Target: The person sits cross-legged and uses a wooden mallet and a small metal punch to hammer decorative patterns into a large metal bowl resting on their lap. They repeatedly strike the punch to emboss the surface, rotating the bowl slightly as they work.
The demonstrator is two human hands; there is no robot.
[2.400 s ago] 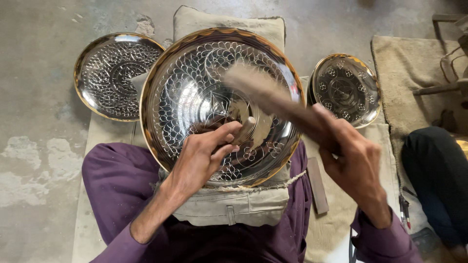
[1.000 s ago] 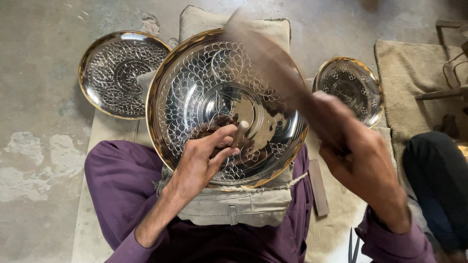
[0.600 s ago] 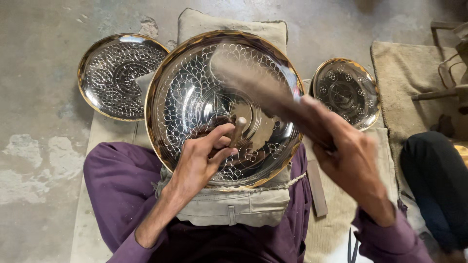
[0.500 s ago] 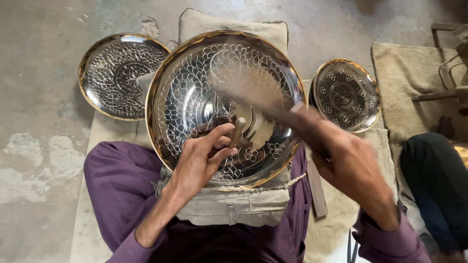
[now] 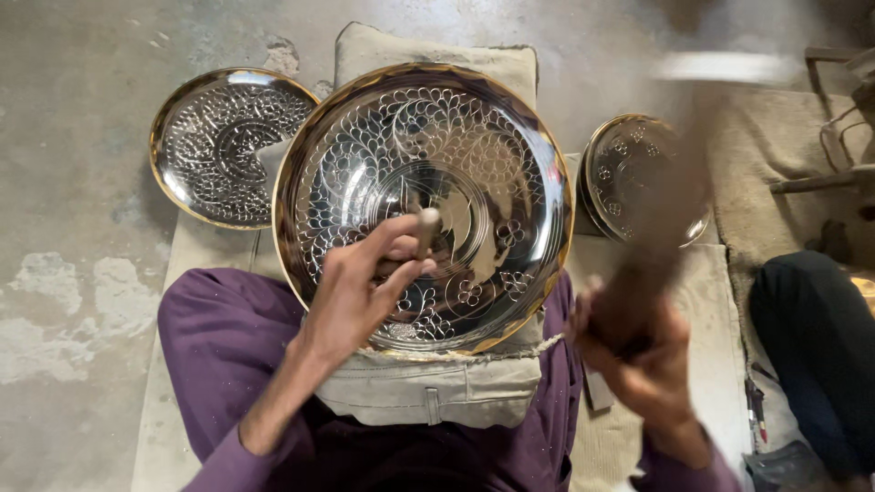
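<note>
A large shiny metal tray (image 5: 365,137) with an engraved floral pattern and a golden rim lies on a cloth pad over my lap. My left hand (image 5: 360,296) rests on the tray and pinches a small metal punch (image 5: 427,228) upright against its middle. My right hand (image 5: 643,355) grips the handle of a hammer (image 5: 670,182), which is raised to the right of the tray and blurred by motion; its head is up near the top right.
An engraved round tray (image 5: 223,141) lies on the floor at the left, and a smaller one (image 5: 629,169) at the right behind the hammer. Folded cloth pads lie under the trays. A person's dark-clad leg (image 5: 811,337) is at the right edge.
The hammer was down over the tray's middle by the punch; now my right hand has swung it up and away to the right. My left hand stays on the punch.
</note>
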